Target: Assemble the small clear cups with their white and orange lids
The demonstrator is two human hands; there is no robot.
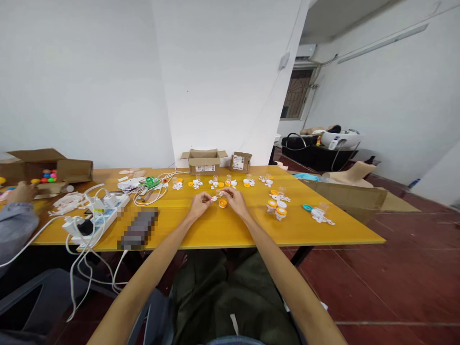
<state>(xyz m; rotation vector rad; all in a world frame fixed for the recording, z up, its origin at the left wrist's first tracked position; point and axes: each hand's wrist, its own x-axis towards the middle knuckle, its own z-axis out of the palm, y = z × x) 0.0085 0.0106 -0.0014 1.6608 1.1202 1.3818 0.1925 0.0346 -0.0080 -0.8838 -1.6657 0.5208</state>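
Note:
Both of my arms reach out over the yellow table (223,230). My left hand (199,203) and my right hand (234,199) meet near the table's middle, fingers pinched on small white pieces (216,196) held between them. An orange lid (223,203) lies on the table just below my fingertips. Behind them runs a row of little clear jars, orange lids and white pieces (215,182). To the right stand two closed jars with orange lids (276,209).
Two open cardboard boxes (204,161) stand at the table's far edge. A white power strip with cables (102,215) lies at the left. Another person's hand (21,192) rests by a box of coloured balls (46,176). More white pieces (319,214) lie at the right.

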